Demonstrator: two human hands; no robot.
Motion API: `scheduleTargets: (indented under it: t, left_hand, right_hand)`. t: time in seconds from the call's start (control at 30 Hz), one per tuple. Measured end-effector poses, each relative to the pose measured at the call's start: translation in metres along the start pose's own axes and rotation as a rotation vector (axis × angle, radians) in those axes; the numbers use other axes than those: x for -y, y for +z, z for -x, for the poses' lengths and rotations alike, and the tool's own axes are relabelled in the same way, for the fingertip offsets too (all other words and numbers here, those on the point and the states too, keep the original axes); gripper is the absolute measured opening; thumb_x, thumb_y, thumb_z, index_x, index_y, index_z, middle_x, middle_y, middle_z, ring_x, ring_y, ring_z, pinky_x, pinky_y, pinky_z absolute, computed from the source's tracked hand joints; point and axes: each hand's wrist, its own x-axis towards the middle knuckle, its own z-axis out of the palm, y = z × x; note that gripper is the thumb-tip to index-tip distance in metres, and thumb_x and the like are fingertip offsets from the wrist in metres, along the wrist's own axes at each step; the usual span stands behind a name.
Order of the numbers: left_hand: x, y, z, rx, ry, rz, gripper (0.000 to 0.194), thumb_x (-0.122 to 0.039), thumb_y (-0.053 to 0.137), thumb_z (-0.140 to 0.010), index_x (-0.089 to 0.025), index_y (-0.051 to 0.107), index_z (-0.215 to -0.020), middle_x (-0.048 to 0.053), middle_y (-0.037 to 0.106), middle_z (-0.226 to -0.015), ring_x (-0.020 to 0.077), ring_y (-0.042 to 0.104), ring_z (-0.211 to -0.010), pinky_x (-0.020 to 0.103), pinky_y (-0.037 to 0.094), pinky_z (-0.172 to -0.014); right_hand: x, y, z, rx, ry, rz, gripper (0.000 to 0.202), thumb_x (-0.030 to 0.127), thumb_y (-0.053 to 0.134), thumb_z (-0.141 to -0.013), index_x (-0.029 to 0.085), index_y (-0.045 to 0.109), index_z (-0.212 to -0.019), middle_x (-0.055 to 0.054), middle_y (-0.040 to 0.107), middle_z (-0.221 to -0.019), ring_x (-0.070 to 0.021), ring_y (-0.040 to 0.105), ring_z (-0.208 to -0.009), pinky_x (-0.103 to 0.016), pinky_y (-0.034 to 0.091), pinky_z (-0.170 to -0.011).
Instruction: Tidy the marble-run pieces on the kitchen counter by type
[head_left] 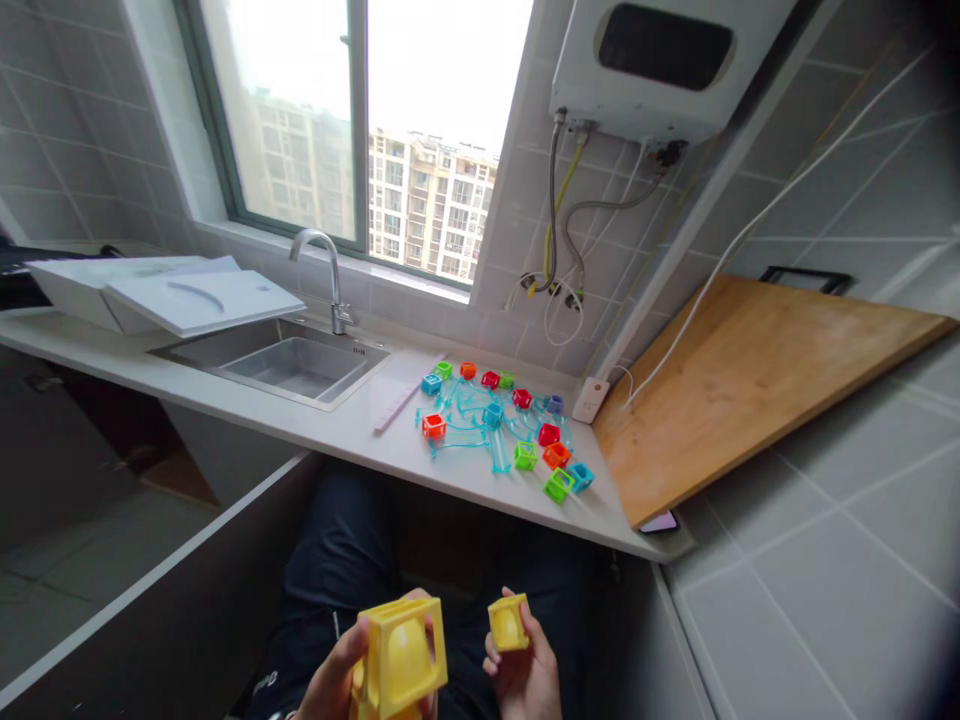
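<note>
My left hand (335,668) is wrapped around a yellow hollow block (407,655) with a rounded form inside its frame. More yellow plastic shows below that block, partly hidden by the fingers. Held up between the fingertips of my right hand (531,680) is a yellow cube (508,622) of a similar make. The two yellow pieces are apart, both above my lap and in front of the counter edge. On the counter lie several coloured cube frames, among them a red-orange cube (433,427), a green cube (559,486) and a blue cube (580,476).
Thin turquoise plastic pieces (500,455) lie among the cubes. A pale strip (405,400) lies to their left, before the steel sink (330,390). A wooden board (735,400) leans at the right beside a white power strip (591,400). An open cabinet door (172,590) stands at the left.
</note>
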Motion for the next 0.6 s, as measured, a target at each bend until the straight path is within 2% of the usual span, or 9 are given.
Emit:
scheduleTargets:
  t: [0.07,0.13,0.2,0.27,0.3,0.43,0.6]
  left_hand:
    - [-0.005,-0.002,0.0,0.068,0.035,-0.034,0.053,-0.066,0.062,-0.087,-0.02,0.064,-0.113,0.006,0.07,-0.08,0.0229,0.072,-0.063,0.028,0.055,-0.054]
    - [-0.011,-0.002,0.001,0.1,0.063,-0.053,0.056,-0.069,0.056,-0.089,-0.02,0.063,-0.115,0.006,0.069,-0.077,0.025,0.072,-0.06,0.024,0.05,-0.042]
    - [-0.016,0.001,0.003,0.066,0.084,-0.048,0.055,-0.069,0.052,-0.092,-0.02,0.062,-0.117,0.006,0.068,-0.079,0.0253,0.072,-0.061,0.021,0.048,-0.037]
    - [-0.019,0.005,0.006,0.013,0.103,-0.05,0.055,-0.067,0.051,-0.093,-0.02,0.063,-0.117,0.007,0.067,-0.079,0.024,0.071,-0.06,0.021,0.048,-0.037]
    - [-0.02,0.007,0.008,-0.005,0.101,-0.055,0.054,-0.066,0.052,-0.093,-0.019,0.063,-0.117,0.007,0.067,-0.078,0.0238,0.071,-0.059,0.021,0.048,-0.037]
    - [-0.021,0.013,0.013,-0.011,0.074,-0.07,0.054,-0.067,0.061,-0.088,-0.02,0.063,-0.116,0.007,0.068,-0.078,0.0256,0.072,-0.06,0.021,0.047,-0.037]
    - [-0.018,0.005,0.013,-0.051,0.096,-0.08,0.056,-0.064,0.065,-0.087,-0.018,0.064,-0.118,0.009,0.07,-0.078,0.0272,0.073,-0.061,0.023,0.048,-0.04]
  right_hand:
    - [0.014,0.003,-0.005,-0.025,-0.101,0.092,0.051,0.052,0.082,-0.073,0.024,0.06,-0.109,0.004,0.062,-0.078,-0.0095,0.052,-0.051,-0.022,0.04,-0.047]
    - [0.036,0.011,-0.013,-0.038,-0.291,0.308,0.045,0.054,0.077,-0.079,0.025,0.058,-0.108,0.004,0.062,-0.081,-0.0111,0.054,-0.056,-0.024,0.043,-0.05]
    - [0.063,0.024,-0.025,-0.033,-0.505,0.669,0.044,0.056,0.076,-0.079,0.024,0.057,-0.104,0.003,0.063,-0.08,-0.0134,0.057,-0.061,-0.024,0.044,-0.054]
    - [0.089,0.039,-0.041,0.041,-0.642,1.077,0.047,0.059,0.078,-0.075,0.021,0.06,-0.095,-0.001,0.067,-0.08,-0.0192,0.063,-0.071,-0.029,0.05,-0.064]
    - [0.101,0.046,-0.05,0.01,-0.72,1.224,0.048,0.063,0.075,-0.075,0.021,0.06,-0.093,-0.003,0.068,-0.083,-0.0203,0.064,-0.07,-0.031,0.05,-0.065]
    - [0.128,0.071,-0.089,-0.116,-0.838,1.338,0.044,0.062,0.074,-0.074,0.021,0.061,-0.086,-0.005,0.067,-0.081,-0.0218,0.06,-0.067,-0.035,0.046,-0.07]
    - [0.132,0.083,-0.12,-0.147,-0.915,1.359,0.045,0.063,0.074,-0.069,0.021,0.063,-0.081,-0.007,0.068,-0.08,-0.0253,0.062,-0.073,-0.036,0.047,-0.075]
